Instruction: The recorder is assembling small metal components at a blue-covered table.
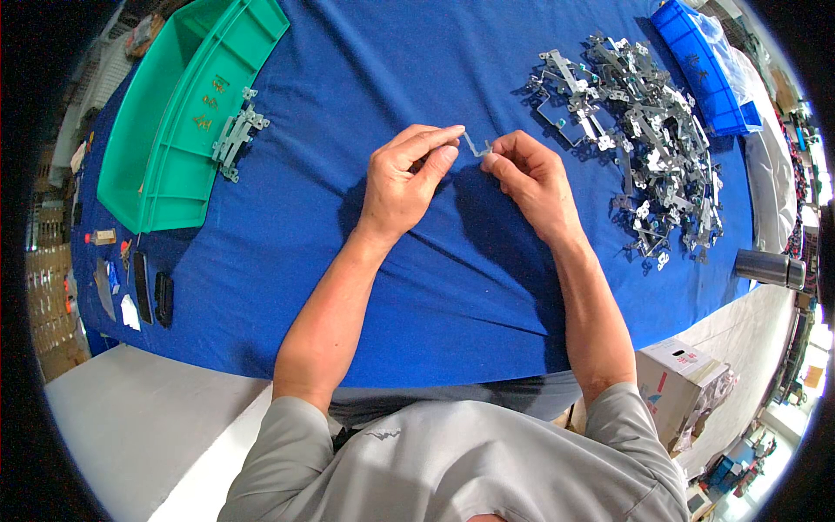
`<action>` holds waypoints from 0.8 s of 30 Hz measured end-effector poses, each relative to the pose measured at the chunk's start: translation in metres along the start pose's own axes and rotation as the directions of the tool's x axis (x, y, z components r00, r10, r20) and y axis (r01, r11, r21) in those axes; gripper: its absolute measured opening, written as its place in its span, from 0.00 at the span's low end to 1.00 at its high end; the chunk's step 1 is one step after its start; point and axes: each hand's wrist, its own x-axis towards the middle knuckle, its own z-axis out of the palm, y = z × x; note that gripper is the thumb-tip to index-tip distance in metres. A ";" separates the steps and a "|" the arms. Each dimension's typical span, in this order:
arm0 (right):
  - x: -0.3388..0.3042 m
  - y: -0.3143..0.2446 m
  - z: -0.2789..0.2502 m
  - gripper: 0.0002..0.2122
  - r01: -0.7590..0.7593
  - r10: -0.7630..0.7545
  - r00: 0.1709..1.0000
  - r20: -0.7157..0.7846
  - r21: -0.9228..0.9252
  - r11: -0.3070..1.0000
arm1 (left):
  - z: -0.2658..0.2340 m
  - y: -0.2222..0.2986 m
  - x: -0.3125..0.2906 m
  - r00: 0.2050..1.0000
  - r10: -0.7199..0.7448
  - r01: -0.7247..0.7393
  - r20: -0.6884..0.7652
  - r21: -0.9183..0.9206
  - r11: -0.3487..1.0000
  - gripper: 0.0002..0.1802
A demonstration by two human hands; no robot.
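Over the middle of the blue cloth, a thin bent metal bracket (475, 146) is held up between my two hands. My left hand (404, 178) pinches its left end between thumb and fingertips. The other end sits between the thumb and curled fingers of my right hand (535, 178). On the right lies a large heap of similar metal brackets (648, 130). A small row of brackets (237, 135) lies at the left, beside a green plastic bin (156, 187).
A blue plastic bin (709, 74) with clear plastic film stands at the far right. Below it, a metal flask (770, 269) lies near the table's right edge. Dark slim objects (163, 298) and small items are at the left edge. A cardboard box (678, 383) stands below the table.
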 end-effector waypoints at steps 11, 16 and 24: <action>0.001 -0.008 -0.004 0.08 -0.079 0.068 0.996 0.050 0.257 0.963 | 0.001 0.004 0.001 0.998 0.052 -0.052 0.034 0.013 0.999 0.12; 0.002 -0.002 -0.007 0.08 -0.070 0.058 0.995 0.079 0.155 0.985 | 0.003 0.005 0.000 0.997 0.043 -0.044 0.068 0.003 0.999 0.12; 0.002 -0.001 -0.005 0.07 0.009 0.034 0.995 -0.098 0.410 0.912 | 0.005 0.009 0.000 0.949 -0.314 0.310 -0.009 -0.150 0.939 0.14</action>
